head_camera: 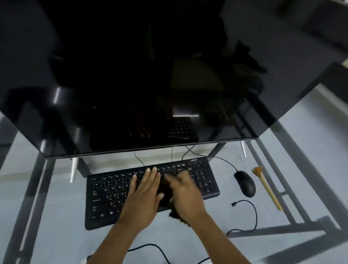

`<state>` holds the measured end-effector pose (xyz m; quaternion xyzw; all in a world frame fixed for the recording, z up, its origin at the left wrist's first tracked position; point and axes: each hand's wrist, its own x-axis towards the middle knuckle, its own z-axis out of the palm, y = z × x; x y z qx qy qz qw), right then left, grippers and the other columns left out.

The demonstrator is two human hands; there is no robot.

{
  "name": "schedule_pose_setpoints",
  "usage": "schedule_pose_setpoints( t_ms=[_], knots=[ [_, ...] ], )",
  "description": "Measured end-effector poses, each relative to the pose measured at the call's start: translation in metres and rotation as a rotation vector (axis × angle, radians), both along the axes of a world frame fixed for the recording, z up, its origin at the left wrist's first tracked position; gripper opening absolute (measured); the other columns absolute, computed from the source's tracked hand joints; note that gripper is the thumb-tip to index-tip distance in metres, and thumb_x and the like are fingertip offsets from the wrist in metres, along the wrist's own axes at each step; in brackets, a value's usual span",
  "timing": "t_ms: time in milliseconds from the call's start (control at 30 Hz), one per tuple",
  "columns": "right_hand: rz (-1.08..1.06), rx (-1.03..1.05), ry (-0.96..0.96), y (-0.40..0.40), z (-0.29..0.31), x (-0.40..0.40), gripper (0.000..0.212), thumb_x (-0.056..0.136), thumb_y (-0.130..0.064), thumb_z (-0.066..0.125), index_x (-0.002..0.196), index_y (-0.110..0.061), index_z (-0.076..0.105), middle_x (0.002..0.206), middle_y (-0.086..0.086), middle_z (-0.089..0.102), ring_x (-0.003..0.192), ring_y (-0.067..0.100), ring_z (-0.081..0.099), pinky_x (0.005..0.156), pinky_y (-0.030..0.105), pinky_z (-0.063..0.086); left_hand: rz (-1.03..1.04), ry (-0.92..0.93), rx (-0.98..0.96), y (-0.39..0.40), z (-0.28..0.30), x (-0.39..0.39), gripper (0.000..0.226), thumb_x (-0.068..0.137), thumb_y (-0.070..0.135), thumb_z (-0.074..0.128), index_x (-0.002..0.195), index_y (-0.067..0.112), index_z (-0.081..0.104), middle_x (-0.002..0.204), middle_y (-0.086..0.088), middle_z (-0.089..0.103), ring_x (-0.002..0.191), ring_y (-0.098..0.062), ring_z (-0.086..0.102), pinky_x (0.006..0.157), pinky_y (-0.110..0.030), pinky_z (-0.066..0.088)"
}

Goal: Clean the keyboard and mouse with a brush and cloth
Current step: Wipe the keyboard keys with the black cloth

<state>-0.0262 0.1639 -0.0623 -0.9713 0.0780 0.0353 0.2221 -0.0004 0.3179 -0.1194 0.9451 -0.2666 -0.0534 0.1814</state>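
A black keyboard lies on the glass desk below the monitor. My left hand rests flat on its middle keys, fingers spread. My right hand is blurred and presses a dark cloth onto the keys just right of the left hand; part of the cloth hangs over the keyboard's front edge. A black mouse sits to the right of the keyboard. A brush with a tan wooden handle and orange bristles lies right of the mouse, untouched.
A large dark monitor overhangs the back of the desk. The glass desk shows its metal frame and the floor beneath. A loose black cable curls near the front right, and another cable runs along the front edge.
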Motion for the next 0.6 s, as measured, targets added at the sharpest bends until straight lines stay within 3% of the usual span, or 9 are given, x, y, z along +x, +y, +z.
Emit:
schedule_pose_setpoints(
  t_ms=[67,167,233,333,400,433,467,533,600],
  knots=[
    [-0.254,-0.044,0.003,-0.046,-0.005,0.018,0.037,0.091,-0.012,0.051,0.124,-0.025,0.058,0.115,0.008,0.049,0.09,0.026,0.06,0.073,0.031,0.051,-0.019,-0.051,0.043,-0.001,-0.008,-0.002,0.061,0.101,0.047,0.013,0.149,0.012,0.03,0.157,-0.002,0.025,0.147,-0.017,0.014,0.115,-0.045,0.006],
    [-0.552,-0.065,-0.027,-0.085,-0.01,0.038,0.036,0.097,-0.011,0.043,0.13,-0.018,0.055,0.12,0.014,0.044,0.088,0.033,0.061,0.08,0.04,0.054,-0.047,-0.103,0.046,0.003,-0.013,-0.001,0.059,0.102,0.047,0.017,0.15,0.014,0.027,0.158,-0.001,0.021,0.147,-0.015,0.01,0.116,-0.045,0.007],
    [-0.49,-0.067,-0.036,-0.069,-0.014,0.043,0.034,0.098,-0.01,0.041,0.127,-0.02,0.056,0.121,0.012,0.045,0.082,0.029,0.059,0.083,0.039,0.053,-0.039,-0.119,0.069,0.002,-0.014,-0.001,0.059,0.102,0.045,0.018,0.15,0.012,0.028,0.158,-0.002,0.022,0.147,-0.015,0.01,0.116,-0.046,0.008],
    [-0.124,0.003,-0.051,-0.022,-0.021,0.027,0.022,0.098,-0.027,0.043,0.116,-0.03,0.055,0.112,0.0,0.052,0.091,0.021,0.055,0.084,0.036,0.047,-0.028,-0.137,0.079,-0.001,-0.015,-0.002,0.058,0.101,0.044,0.021,0.149,0.011,0.029,0.158,-0.003,0.024,0.147,-0.016,0.013,0.116,-0.046,0.009],
    [0.069,-0.117,-0.069,-0.019,-0.022,0.019,0.014,0.096,-0.041,0.047,0.104,-0.031,0.053,0.111,-0.001,0.058,0.097,0.021,0.056,0.079,0.033,0.041,-0.029,-0.143,0.068,-0.001,-0.016,-0.002,0.058,0.101,0.044,0.022,0.149,0.011,0.029,0.158,-0.002,0.023,0.147,-0.016,0.013,0.117,-0.046,0.009],
    [0.088,-0.174,-0.078,-0.03,-0.02,0.018,0.015,0.096,-0.036,0.047,0.109,-0.031,0.054,0.114,0.0,0.056,0.1,0.022,0.055,0.079,0.033,0.04,-0.033,-0.147,0.069,0.0,-0.017,-0.001,0.058,0.101,0.044,0.022,0.15,0.012,0.028,0.158,-0.002,0.023,0.147,-0.016,0.012,0.117,-0.045,0.008],
    [0.04,-0.19,-0.084,-0.046,-0.025,0.019,0.025,0.096,-0.025,0.046,0.119,-0.031,0.055,0.117,0.001,0.051,0.102,0.024,0.053,0.08,0.032,0.041,-0.036,-0.147,0.073,0.0,-0.017,0.0,0.059,0.101,0.044,0.023,0.15,0.012,0.027,0.158,-0.002,0.022,0.148,-0.015,0.011,0.117,-0.045,0.008],
    [-0.262,-0.122,-0.07,-0.087,-0.03,0.02,0.042,0.094,-0.01,0.042,0.13,-0.027,0.054,0.117,0.007,0.045,0.097,0.029,0.054,0.079,0.034,0.047,-0.036,-0.145,0.077,-0.001,-0.018,0.0,0.059,0.101,0.045,0.023,0.15,0.013,0.026,0.158,-0.001,0.022,0.147,-0.014,0.01,0.117,-0.044,0.007],
    [-0.455,-0.131,-0.105,-0.109,-0.031,0.017,0.039,0.093,-0.007,0.043,0.128,-0.018,0.056,0.111,0.011,0.045,0.084,0.032,0.058,0.076,0.038,0.053,-0.034,-0.142,0.079,-0.001,-0.018,0.0,0.059,0.101,0.045,0.024,0.15,0.012,0.027,0.158,-0.002,0.022,0.147,-0.015,0.012,0.117,-0.044,0.006]
  ],
)
